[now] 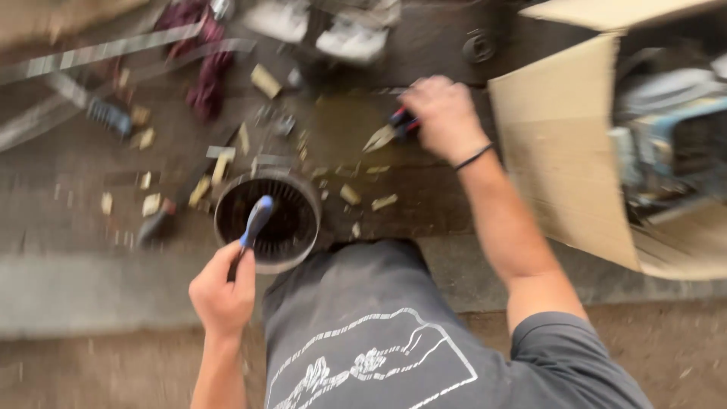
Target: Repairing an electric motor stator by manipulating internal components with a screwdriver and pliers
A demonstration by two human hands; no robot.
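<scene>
While blurred, still readable: cardboard box [560, 151] far right; ribbed motor stator [266, 220] near centre on workbench [76, 197]. Left hand [223, 291] fisted round blue-handled screwdriver [256, 220], tip over stator. Right hand [447, 113] clenched on pliers [394, 129], farther right. Judged mid-strip; next move needs steady levering.

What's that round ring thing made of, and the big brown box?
The round ring looks like dull grey metal, with thin ribs lining its inside wall. The big brown box looks like plain matte cardboard, with bent, folded flaps. The picture is blurry, so both are best guesses.
</scene>
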